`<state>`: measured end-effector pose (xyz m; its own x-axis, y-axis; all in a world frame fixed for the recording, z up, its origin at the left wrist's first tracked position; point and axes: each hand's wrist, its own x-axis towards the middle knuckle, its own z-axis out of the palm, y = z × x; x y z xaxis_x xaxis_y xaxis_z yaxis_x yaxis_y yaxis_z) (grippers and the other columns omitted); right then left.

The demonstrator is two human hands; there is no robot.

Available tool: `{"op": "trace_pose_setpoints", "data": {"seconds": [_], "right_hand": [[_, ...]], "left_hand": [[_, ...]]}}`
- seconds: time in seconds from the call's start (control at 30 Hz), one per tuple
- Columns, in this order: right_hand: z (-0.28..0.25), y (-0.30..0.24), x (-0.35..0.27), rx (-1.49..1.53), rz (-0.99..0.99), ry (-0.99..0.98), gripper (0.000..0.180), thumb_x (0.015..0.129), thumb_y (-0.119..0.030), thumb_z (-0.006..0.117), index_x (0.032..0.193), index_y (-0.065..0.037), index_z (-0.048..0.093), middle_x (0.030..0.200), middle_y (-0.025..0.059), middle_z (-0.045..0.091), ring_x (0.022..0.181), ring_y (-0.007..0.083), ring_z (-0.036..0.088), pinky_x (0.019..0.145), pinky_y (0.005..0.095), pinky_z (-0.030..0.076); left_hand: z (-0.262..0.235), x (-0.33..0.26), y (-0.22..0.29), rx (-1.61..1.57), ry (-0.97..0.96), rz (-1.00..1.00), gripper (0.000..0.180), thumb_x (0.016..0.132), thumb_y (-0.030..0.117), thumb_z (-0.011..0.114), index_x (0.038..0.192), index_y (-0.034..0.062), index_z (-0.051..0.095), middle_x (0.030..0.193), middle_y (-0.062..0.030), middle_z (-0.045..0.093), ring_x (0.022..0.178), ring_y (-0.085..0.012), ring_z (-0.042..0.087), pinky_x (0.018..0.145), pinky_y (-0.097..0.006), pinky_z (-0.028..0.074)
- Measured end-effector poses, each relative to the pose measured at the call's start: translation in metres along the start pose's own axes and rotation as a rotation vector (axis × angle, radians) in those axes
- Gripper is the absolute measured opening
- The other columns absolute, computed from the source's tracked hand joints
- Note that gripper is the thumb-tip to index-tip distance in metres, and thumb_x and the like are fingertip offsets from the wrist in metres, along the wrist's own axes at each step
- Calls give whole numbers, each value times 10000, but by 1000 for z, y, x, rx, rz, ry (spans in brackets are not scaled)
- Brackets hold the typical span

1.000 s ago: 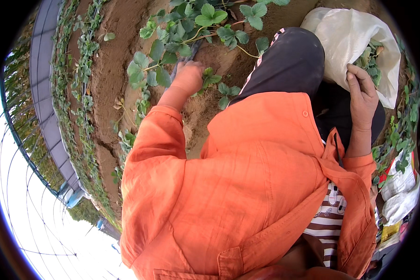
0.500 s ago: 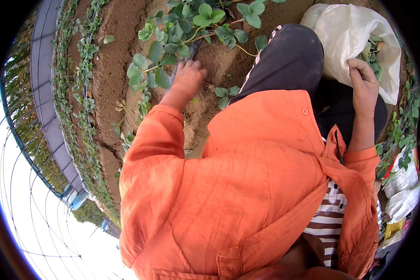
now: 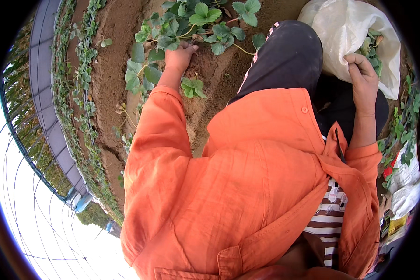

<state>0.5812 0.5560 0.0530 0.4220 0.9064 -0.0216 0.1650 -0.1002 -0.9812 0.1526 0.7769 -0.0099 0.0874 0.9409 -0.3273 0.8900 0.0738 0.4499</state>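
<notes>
My left hand (image 3: 181,55) reaches down into the low strawberry plants (image 3: 186,28) at the upper left. Its fingers are curled in, with the tips partly hidden beneath leaves, so what they grip cannot be made out. A bright green leaf cluster (image 3: 192,87) hangs beside that wrist over the soil. At the right, my right hand (image 3: 363,77) pinches the rim of a white plastic bag (image 3: 329,28) between thumb and fingers. Green leaves (image 3: 371,49) show inside its open mouth, some of them browning.
My bent knee (image 3: 289,60) in dark trousers stands between the plants and the bag. Brown soil ridges (image 3: 112,60) run along the left, with further plant rows (image 3: 86,70) and a grey paved edging (image 3: 44,93) beyond. White and coloured packaging (image 3: 403,184) lies at the far right.
My left hand has moved up and slightly left, deeper under the leaves. A leaf cluster right of it now lies nearer its wrist. My right hand keeps its pinch on the bag.
</notes>
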Motion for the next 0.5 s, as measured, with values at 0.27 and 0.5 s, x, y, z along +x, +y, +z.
{"op": "trace_pose_setpoints", "data": {"seconds": [0.27,0.5], "right_hand": [[2,-5,0,59,29,-8,108,872,5,535,913,-7,634,875,-31,596,809,46,514,743,185,393],[3,-4,1,49,36,-18,123,861,20,521,895,-13,634,843,-32,592,795,44,513,730,182,391]], "left_hand": [[10,-38,27,-798,-300,-213,146,870,-24,462,988,15,539,778,-51,587,695,-164,581,634,-279,495],[34,-52,74,-283,362,515,142,770,0,526,878,44,607,921,-137,600,880,-341,558,760,-372,466]]}}
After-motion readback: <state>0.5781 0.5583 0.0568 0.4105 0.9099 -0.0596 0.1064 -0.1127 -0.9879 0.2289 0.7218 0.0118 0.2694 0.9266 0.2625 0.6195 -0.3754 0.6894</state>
